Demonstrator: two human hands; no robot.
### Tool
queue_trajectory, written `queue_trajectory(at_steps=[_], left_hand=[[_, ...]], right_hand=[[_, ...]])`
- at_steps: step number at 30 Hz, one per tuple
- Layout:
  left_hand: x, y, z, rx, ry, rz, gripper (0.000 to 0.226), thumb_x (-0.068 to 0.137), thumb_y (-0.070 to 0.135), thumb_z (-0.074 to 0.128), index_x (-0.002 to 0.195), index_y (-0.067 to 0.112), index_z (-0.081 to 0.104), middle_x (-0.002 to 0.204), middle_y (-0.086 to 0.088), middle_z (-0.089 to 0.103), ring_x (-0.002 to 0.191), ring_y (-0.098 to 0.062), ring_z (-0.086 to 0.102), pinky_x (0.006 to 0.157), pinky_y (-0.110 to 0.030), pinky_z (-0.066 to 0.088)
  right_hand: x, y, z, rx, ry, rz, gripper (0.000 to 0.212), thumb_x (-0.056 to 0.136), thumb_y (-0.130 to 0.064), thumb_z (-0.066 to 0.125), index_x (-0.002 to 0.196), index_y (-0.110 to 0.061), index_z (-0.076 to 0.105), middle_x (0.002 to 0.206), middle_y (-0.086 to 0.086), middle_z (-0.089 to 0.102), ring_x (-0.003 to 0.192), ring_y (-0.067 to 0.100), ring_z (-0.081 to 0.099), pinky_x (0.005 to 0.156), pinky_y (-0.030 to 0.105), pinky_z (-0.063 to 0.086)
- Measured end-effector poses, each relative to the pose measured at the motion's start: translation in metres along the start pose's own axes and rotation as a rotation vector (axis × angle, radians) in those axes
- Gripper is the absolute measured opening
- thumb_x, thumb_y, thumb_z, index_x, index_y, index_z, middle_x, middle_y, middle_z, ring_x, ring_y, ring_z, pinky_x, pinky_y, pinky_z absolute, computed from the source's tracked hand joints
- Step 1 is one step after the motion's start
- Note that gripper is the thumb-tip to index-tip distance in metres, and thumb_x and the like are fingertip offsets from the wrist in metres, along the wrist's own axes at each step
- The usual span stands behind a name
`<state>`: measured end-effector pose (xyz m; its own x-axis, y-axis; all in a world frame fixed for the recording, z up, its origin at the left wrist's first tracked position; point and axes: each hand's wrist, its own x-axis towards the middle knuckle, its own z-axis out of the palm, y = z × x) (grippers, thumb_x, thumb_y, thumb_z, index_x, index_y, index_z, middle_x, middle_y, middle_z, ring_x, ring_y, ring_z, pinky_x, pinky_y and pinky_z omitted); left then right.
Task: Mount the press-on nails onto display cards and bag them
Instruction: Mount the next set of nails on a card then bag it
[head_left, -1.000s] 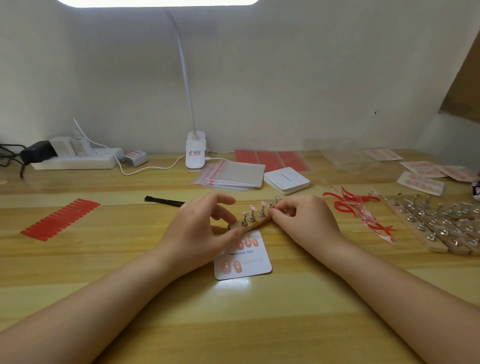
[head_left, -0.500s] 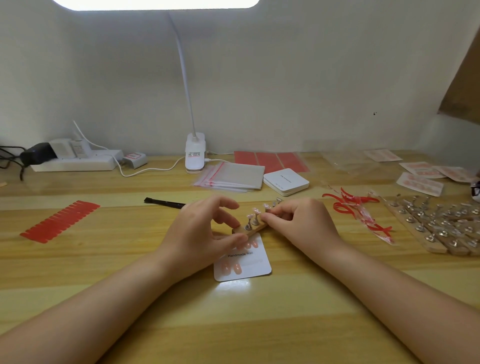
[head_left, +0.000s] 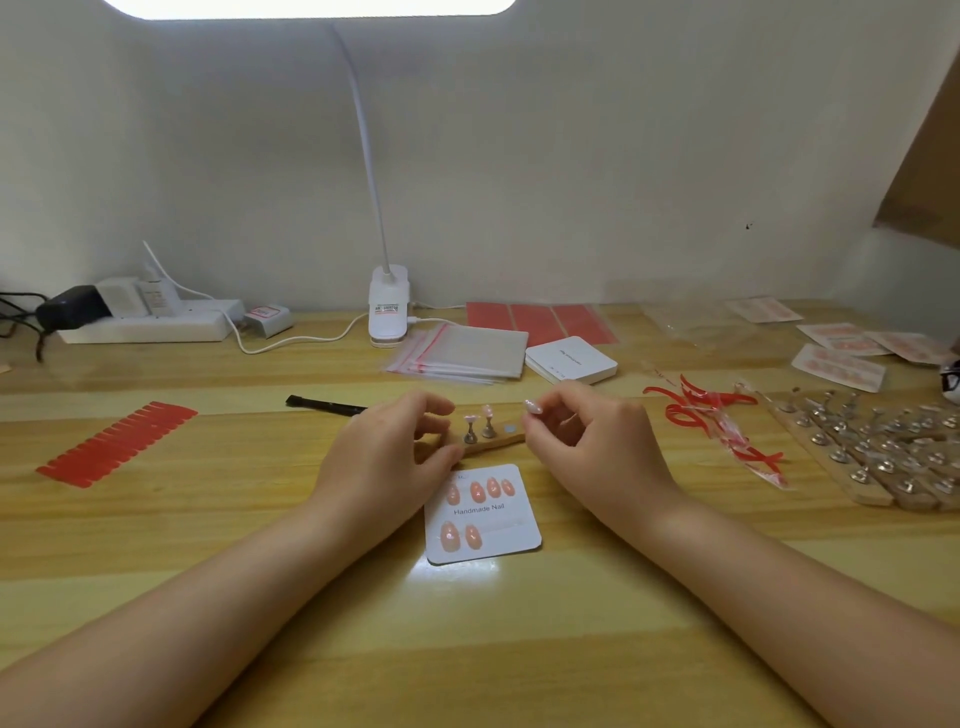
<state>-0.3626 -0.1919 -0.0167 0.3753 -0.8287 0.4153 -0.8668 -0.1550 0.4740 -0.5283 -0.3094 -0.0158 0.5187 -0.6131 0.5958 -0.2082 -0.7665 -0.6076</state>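
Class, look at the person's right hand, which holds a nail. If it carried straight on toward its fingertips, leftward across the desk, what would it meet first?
Probably the two nail stands upright on the wooden strip; the right hand pinches a nail just beside them, though depth is unclear.

The table (head_left: 156, 519) is pale wood with a smooth, glossy finish that mirrors the lamp glare at 6 o'clock of the display card (head_left: 511, 535), which looks like matt white card bearing shiny pink nails (head_left: 475, 491). At 12 o'clock of the card lies a bare wooden strip (head_left: 493, 442) with small shiny metal stands (head_left: 470, 434). Further towards 12 o'clock lie clear glossy plastic bags (head_left: 467, 353); at 9 o'clock, glossy red strips (head_left: 114, 441).
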Motion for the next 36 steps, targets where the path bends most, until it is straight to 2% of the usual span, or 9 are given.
queue_trajectory(at_steps=[2,5,9,14,18,24,29,34,36], left_hand=[[-0.001,0.002,-0.001,0.052,0.079,0.045,0.037,0.084,0.039,0.069,0.118,0.026,0.06,0.112,0.012,0.063,0.103,-0.01,0.056,0.088,-0.032,0.047],[-0.003,0.01,-0.006,0.019,0.183,0.172,0.037,0.086,0.046,0.062,0.111,0.019,0.067,0.108,0.005,0.066,0.098,-0.016,0.059,0.085,-0.036,0.048],[-0.006,0.018,-0.003,0.018,0.154,0.285,0.046,0.082,0.053,0.054,0.103,0.016,0.072,0.102,0.003,0.069,0.097,-0.02,0.062,0.083,-0.043,0.049],[-0.007,0.018,-0.002,0.001,0.181,0.352,0.036,0.083,0.046,0.058,0.094,0.017,0.074,0.093,0.006,0.07,0.088,-0.02,0.065,0.077,-0.045,0.048],[-0.008,0.018,-0.003,-0.043,0.2,0.367,0.033,0.082,0.043,0.061,0.098,0.017,0.073,0.096,0.008,0.07,0.089,-0.012,0.063,0.078,-0.044,0.049],[-0.007,0.018,-0.003,-0.037,0.228,0.393,0.026,0.081,0.042,0.062,0.089,0.02,0.072,0.086,0.01,0.07,0.082,-0.014,0.065,0.073,-0.047,0.049],[-0.007,0.014,-0.004,-0.062,0.283,0.401,0.025,0.08,0.042,0.067,0.082,0.018,0.073,0.084,0.011,0.071,0.081,-0.013,0.065,0.072,-0.047,0.05],[-0.008,0.018,-0.005,-0.061,0.349,0.363,0.025,0.08,0.039,0.063,0.086,0.016,0.073,0.084,0.007,0.072,0.073,-0.012,0.061,0.069,-0.045,0.051],[-0.008,0.019,-0.006,-0.07,0.333,0.322,0.027,0.081,0.04,0.061,0.088,0.017,0.072,0.084,0.008,0.071,0.072,-0.014,0.063,0.069,-0.046,0.051]], right_hand=[[-0.002,-0.003,0.001,0.025,0.012,-0.028,0.01,0.084,-0.013,0.072,0.078,-0.021,0.068,0.066,-0.015,0.061,0.063,0.006,0.059,0.058,0.013,0.044],[-0.004,-0.007,0.003,0.033,0.009,-0.107,0.008,0.082,-0.008,0.073,0.081,-0.016,0.074,0.067,-0.007,0.064,0.061,0.008,0.056,0.059,0.017,0.045],[-0.007,-0.01,0.002,0.04,-0.04,-0.219,0.008,0.081,-0.004,0.074,0.085,-0.011,0.076,0.071,-0.003,0.067,0.064,0.01,0.059,0.062,0.025,0.049],[-0.008,-0.012,0.002,0.046,-0.054,-0.295,0.004,0.083,-0.005,0.072,0.083,-0.008,0.075,0.071,0.0,0.067,0.065,0.015,0.059,0.06,0.032,0.05],[-0.008,-0.012,0.003,0.051,-0.055,-0.306,0.009,0.081,-0.001,0.073,0.083,-0.01,0.074,0.071,-0.003,0.067,0.064,0.012,0.059,0.06,0.027,0.049],[-0.008,-0.012,0.004,0.042,-0.067,-0.286,0.01,0.08,-0.001,0.073,0.084,-0.01,0.075,0.069,-0.004,0.066,0.062,0.005,0.055,0.06,0.014,0.043],[-0.008,-0.011,0.004,0.048,-0.076,-0.267,0.006,0.08,-0.004,0.074,0.079,-0.01,0.074,0.065,-0.004,0.065,0.06,0.008,0.056,0.057,0.016,0.044],[-0.008,-0.009,0.005,0.11,-0.065,-0.107,0.002,0.083,-0.01,0.073,0.082,-0.011,0.072,0.063,-0.007,0.064,0.059,0.006,0.06,0.053,0.011,0.041],[-0.005,-0.007,0.005,0.156,-0.049,0.016,0.005,0.085,-0.015,0.072,0.081,-0.014,0.069,0.064,-0.007,0.066,0.059,0.007,0.063,0.056,0.017,0.049]])
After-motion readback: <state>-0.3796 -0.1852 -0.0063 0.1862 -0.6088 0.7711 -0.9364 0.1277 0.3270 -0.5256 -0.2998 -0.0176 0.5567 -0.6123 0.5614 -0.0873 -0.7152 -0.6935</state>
